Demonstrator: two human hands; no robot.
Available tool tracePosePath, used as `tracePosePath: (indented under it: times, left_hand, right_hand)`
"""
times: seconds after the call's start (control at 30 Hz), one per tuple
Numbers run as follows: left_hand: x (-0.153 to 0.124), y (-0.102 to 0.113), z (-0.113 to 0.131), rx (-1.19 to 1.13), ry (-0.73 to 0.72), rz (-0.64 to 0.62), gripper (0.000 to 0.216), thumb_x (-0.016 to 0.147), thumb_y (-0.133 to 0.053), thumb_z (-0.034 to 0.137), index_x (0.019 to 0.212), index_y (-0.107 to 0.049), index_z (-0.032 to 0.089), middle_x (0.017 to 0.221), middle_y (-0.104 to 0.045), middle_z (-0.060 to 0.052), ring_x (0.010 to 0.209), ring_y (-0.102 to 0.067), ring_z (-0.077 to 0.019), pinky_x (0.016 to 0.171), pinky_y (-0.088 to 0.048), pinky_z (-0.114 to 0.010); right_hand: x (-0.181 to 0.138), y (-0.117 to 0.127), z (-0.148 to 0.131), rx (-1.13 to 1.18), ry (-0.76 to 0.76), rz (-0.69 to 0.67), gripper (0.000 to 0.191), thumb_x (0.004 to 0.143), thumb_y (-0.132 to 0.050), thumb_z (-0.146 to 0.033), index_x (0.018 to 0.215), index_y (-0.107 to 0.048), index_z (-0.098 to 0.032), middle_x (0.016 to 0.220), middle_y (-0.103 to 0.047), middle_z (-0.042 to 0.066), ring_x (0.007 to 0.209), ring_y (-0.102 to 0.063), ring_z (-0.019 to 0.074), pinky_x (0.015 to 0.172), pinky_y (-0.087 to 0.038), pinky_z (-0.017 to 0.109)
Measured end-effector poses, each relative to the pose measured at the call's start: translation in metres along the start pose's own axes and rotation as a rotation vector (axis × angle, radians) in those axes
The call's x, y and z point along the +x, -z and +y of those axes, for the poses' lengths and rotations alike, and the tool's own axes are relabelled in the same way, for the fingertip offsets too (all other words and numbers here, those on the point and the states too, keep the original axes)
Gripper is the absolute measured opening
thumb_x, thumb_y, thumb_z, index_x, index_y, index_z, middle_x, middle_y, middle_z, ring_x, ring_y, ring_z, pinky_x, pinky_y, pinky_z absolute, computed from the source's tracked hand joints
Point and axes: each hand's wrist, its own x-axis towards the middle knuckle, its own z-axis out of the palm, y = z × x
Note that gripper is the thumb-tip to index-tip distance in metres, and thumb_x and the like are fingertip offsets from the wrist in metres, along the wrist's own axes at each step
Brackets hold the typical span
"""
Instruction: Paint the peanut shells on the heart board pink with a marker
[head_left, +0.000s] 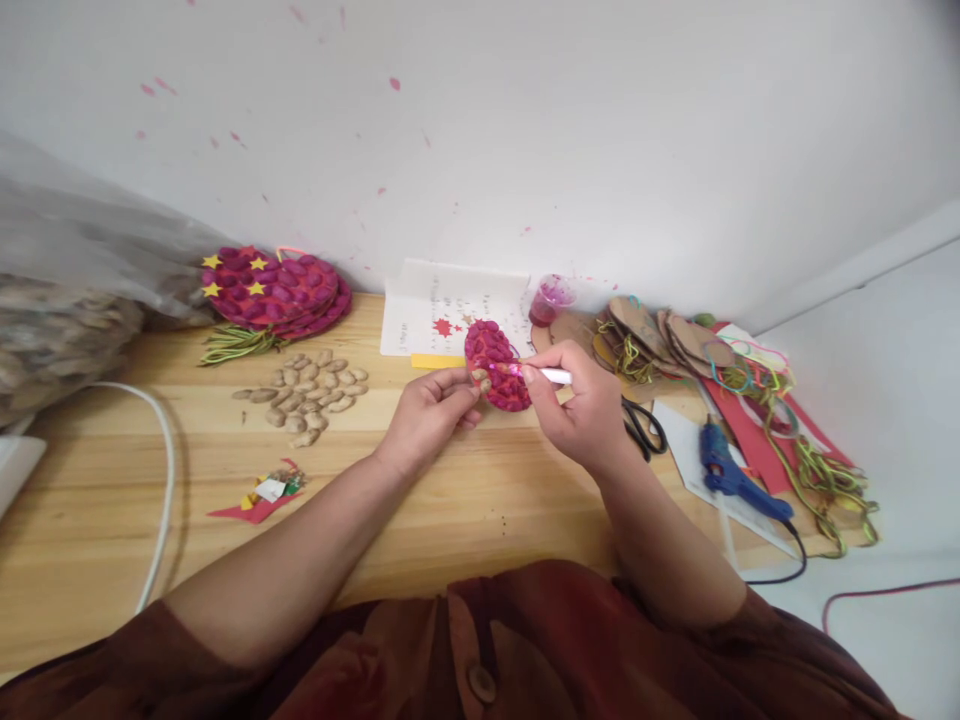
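My left hand (426, 418) grips the left edge of a disc (489, 345) covered in magenta-painted peanuts, tilted up above the table. A few peanuts (484, 382) on it, near my left fingertips, are still tan. My right hand (583, 408) pinches a white-handled paintbrush (556, 376), whose pink-stained tip meets the peanuts at the disc's middle. Just behind the disc stands a clear cup (551, 298) with magenta paint inside. Left of my left hand lies a pile of unpainted peanuts (306, 392).
Finished-looking magenta discs (319, 285) with yellow stars are stacked at the back left, beside a plastic bag of peanuts (60, 345). Printed paper (412, 300) lies at the wall. On the right are cardboard pieces (637, 330), scissors (646, 432), a blue glue gun (731, 475) and cords (821, 480).
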Motion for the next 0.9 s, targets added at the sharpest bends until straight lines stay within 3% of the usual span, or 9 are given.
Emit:
tracePosePath:
  times: [0.23, 0.53, 0.67, 0.9]
  left_hand:
    - [0.0030, 0.0020, -0.0039, -0.002, 0.028, -0.032, 0.037, 0.067, -0.087, 0.037, 0.096, -0.080, 0.015, 0.091, -0.078, -0.008, 0.058, -0.060, -0.0096, 0.056, -0.047, -0.023]
    - [0.0030, 0.0026, -0.0009, -0.020, 0.081, -0.116, 0.032, 0.067, -0.087, 0.035, 0.088, -0.078, 0.013, 0.075, -0.073, -0.006, 0.051, -0.051, -0.0068, 0.049, -0.039, -0.020]
    - [0.0017, 0.0030, 0.0000, -0.044, 0.111, -0.152, 0.032, 0.069, -0.087, 0.036, 0.090, -0.078, 0.013, 0.074, -0.072, -0.005, 0.046, -0.043, -0.0048, 0.044, -0.032, -0.020]
    - [0.0020, 0.0031, -0.0020, -0.093, 0.090, -0.181, 0.040, 0.067, -0.090, 0.040, 0.096, -0.078, 0.014, 0.077, -0.073, -0.005, 0.046, -0.042, -0.0051, 0.045, -0.032, -0.022]
  right_hand:
    - [0.0010, 0.0010, 0.0023, -0.007, -0.010, -0.011, 0.006, 0.094, -0.061, -0.025, 0.091, -0.065, -0.022, 0.081, -0.071, 0.001, 0.068, -0.062, 0.0134, 0.067, -0.049, 0.029]
    - [0.0008, 0.0014, 0.0048, -0.016, -0.002, -0.042, 0.006, 0.093, -0.062, -0.026, 0.090, -0.064, -0.022, 0.079, -0.070, 0.000, 0.069, -0.063, 0.0137, 0.068, -0.050, 0.028]
    - [0.0016, 0.0025, 0.0051, -0.004, -0.001, -0.046, 0.005, 0.093, -0.062, -0.024, 0.090, -0.065, -0.022, 0.080, -0.071, 0.000, 0.071, -0.065, 0.0139, 0.068, -0.050, 0.028]
    - [0.0021, 0.0092, 0.0040, 0.021, -0.032, -0.017, 0.005, 0.093, -0.063, -0.025, 0.091, -0.066, -0.022, 0.080, -0.070, 0.000, 0.067, -0.062, 0.0133, 0.064, -0.048, 0.028]
